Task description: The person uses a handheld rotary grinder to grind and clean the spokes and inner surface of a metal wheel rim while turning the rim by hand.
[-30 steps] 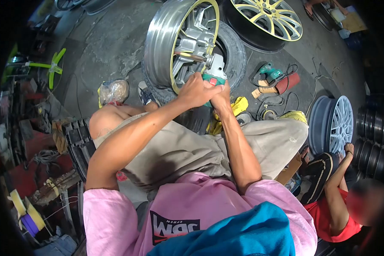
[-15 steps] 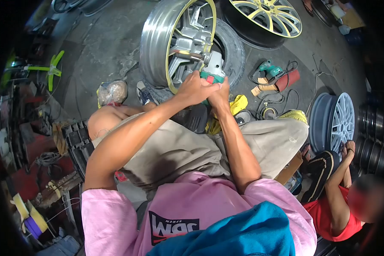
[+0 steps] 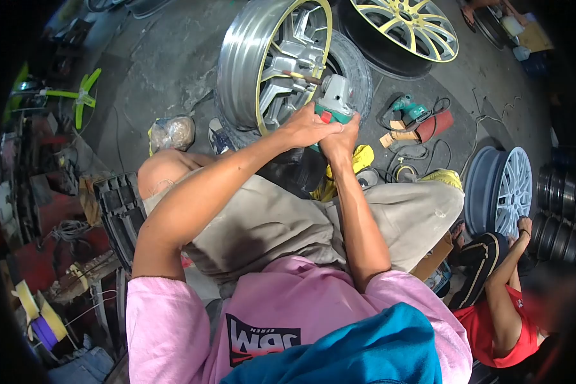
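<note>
Both of my hands are closed around a green and grey angle grinder [image 3: 336, 97] with a red switch. My left hand [image 3: 308, 127] wraps its near left side, and my right hand [image 3: 341, 137] grips it from the right. A slim rod-like attachment [image 3: 301, 77] sticks out leftward from the grinder's head. It reaches over the spokes of a silver alloy wheel [image 3: 240, 64] with yellow masking on its rim edge. The wheel stands tilted on its side against a tire [image 3: 358, 73]. Whether the attachment's tip touches a spoke I cannot tell.
At the upper right lies another wheel with yellow-edged spokes [image 3: 397, 29]. A green power tool [image 3: 411, 110] and cords sit on the floor by red sandpaper [image 3: 436, 125]. To the right, a person in red [image 3: 496, 320] crouches by a grey-blue wheel [image 3: 486, 189].
The grinder and both hands have moved slightly right, and the attachment's tip has drawn back across the spokes. The whole view has shifted a little too.
</note>
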`<move>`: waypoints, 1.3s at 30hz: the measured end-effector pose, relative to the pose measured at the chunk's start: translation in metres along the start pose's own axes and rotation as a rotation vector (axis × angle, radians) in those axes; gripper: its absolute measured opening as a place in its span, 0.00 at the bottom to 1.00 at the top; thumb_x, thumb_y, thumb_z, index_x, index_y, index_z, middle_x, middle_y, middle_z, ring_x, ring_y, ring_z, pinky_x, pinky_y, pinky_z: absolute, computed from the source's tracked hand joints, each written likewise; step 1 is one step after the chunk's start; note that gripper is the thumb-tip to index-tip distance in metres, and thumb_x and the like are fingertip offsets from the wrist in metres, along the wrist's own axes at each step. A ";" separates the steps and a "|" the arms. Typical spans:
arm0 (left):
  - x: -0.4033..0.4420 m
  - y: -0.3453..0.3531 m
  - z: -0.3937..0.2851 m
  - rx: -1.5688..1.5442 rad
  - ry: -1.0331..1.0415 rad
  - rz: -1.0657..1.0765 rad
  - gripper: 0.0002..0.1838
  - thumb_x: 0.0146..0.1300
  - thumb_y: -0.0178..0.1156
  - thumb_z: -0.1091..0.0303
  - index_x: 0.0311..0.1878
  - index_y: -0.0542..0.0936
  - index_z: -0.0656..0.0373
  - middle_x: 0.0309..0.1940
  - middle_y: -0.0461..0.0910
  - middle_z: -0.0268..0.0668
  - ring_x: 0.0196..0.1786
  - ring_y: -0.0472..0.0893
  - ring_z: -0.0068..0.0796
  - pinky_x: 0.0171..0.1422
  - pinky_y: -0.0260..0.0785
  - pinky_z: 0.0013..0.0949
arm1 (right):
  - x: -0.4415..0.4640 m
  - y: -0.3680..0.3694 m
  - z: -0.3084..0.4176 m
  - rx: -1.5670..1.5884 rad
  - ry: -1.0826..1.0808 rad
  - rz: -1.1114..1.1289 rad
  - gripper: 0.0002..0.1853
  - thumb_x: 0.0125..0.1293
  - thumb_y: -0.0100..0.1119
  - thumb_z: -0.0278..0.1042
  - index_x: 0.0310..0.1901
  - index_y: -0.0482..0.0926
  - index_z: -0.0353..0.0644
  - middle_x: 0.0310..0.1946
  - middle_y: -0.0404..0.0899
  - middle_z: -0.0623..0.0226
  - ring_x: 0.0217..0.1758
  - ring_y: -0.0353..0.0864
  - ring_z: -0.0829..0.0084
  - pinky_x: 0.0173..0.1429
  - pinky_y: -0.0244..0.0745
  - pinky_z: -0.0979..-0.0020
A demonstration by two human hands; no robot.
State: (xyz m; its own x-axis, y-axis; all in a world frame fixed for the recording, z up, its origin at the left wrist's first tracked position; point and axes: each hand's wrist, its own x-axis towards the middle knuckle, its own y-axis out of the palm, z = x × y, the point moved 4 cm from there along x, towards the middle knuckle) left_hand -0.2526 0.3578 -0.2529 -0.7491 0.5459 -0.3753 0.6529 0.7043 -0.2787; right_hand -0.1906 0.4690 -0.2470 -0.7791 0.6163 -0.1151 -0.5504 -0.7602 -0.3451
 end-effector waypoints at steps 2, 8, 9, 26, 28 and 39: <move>0.000 -0.009 0.003 0.077 -0.027 -0.030 0.49 0.54 0.73 0.42 0.66 0.71 0.76 0.58 0.82 0.55 0.63 0.82 0.46 0.70 0.70 0.40 | 0.006 0.015 -0.008 0.073 -0.017 0.015 0.43 0.45 0.86 0.43 0.57 0.70 0.31 0.45 0.86 0.53 0.47 0.88 0.59 0.54 0.81 0.61; -0.012 -0.019 -0.004 0.278 -0.010 -0.117 0.58 0.51 0.71 0.33 0.63 0.69 0.87 0.60 0.77 0.68 0.66 0.78 0.57 0.71 0.70 0.44 | -0.003 0.026 -0.008 0.365 0.098 0.123 0.41 0.46 0.86 0.45 0.55 0.71 0.34 0.44 0.84 0.61 0.44 0.84 0.70 0.50 0.81 0.67; -0.015 -0.020 -0.008 0.347 -0.008 -0.143 0.58 0.51 0.71 0.33 0.62 0.69 0.87 0.60 0.76 0.70 0.66 0.78 0.58 0.71 0.70 0.45 | -0.004 0.028 -0.010 0.417 0.107 0.135 0.40 0.47 0.86 0.45 0.54 0.72 0.34 0.44 0.84 0.62 0.44 0.83 0.72 0.50 0.80 0.68; -0.020 -0.032 -0.026 0.424 0.014 -0.214 0.54 0.57 0.68 0.38 0.63 0.68 0.88 0.59 0.77 0.69 0.65 0.79 0.58 0.69 0.70 0.46 | 0.017 0.049 -0.026 0.327 0.044 0.193 0.38 0.49 0.84 0.40 0.56 0.70 0.33 0.45 0.84 0.60 0.45 0.84 0.70 0.51 0.81 0.66; -0.014 -0.033 -0.029 0.315 -0.025 -0.136 0.50 0.56 0.67 0.38 0.61 0.72 0.83 0.60 0.77 0.67 0.66 0.77 0.62 0.71 0.69 0.48 | 0.022 0.048 -0.026 0.270 -0.006 0.103 0.41 0.46 0.85 0.42 0.56 0.69 0.32 0.44 0.84 0.58 0.46 0.84 0.66 0.53 0.81 0.64; -0.018 -0.032 -0.034 0.290 -0.006 -0.034 0.54 0.55 0.69 0.36 0.68 0.68 0.79 0.62 0.78 0.62 0.68 0.78 0.52 0.73 0.67 0.42 | 0.011 0.029 -0.009 0.225 -0.142 0.011 0.39 0.47 0.85 0.42 0.55 0.71 0.32 0.45 0.84 0.56 0.46 0.83 0.66 0.52 0.80 0.63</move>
State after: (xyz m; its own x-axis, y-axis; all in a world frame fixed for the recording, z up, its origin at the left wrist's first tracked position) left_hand -0.2640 0.3409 -0.2069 -0.7707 0.5212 -0.3666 0.6332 0.5621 -0.5321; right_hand -0.2122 0.4551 -0.2666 -0.8110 0.5847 0.0194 -0.5820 -0.8032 -0.1270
